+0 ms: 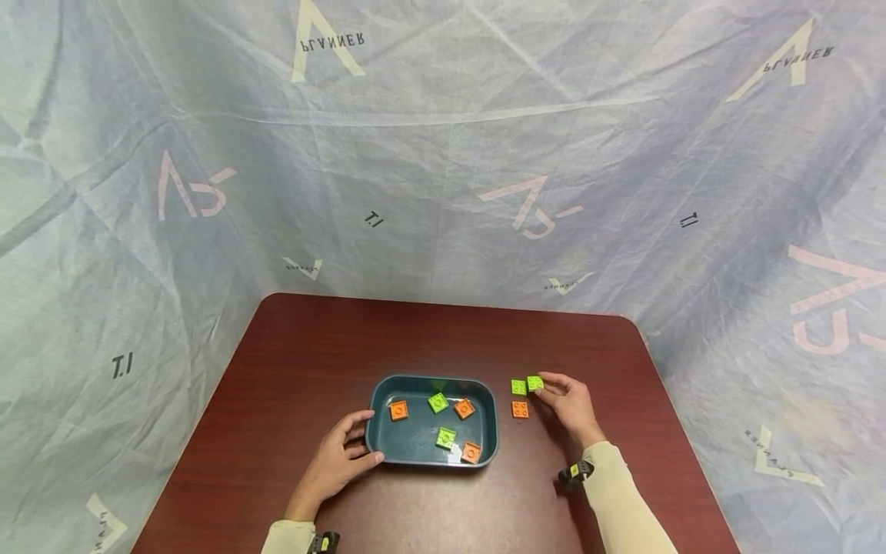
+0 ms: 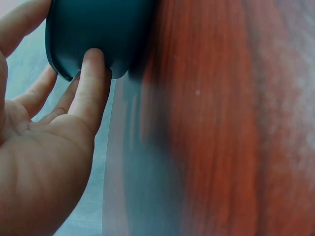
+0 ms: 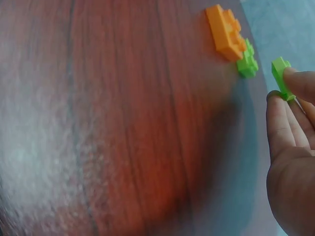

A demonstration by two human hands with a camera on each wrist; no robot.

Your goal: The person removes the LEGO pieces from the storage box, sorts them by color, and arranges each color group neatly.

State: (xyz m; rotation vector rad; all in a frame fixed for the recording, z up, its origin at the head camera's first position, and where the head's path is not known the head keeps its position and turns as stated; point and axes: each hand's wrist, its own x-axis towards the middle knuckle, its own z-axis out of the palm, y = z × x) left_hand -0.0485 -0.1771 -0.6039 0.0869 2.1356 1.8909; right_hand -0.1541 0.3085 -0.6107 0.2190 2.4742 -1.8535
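On the right of the tabletop, the right hand pinches a green brick between thumb and fingers, near a second green brick and an orange brick; the left hand, fingers spread, grips the tray's left end.

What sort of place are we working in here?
Probably a makeshift recording booth: logo-printed sheeting hangs behind and on both sides of a wood-grain table, and the person wears small black devices at the wrists.

cloth backdrop | "PLANNER", flipped, repeated | black "T.I" | pink letters, perhaps "A5"
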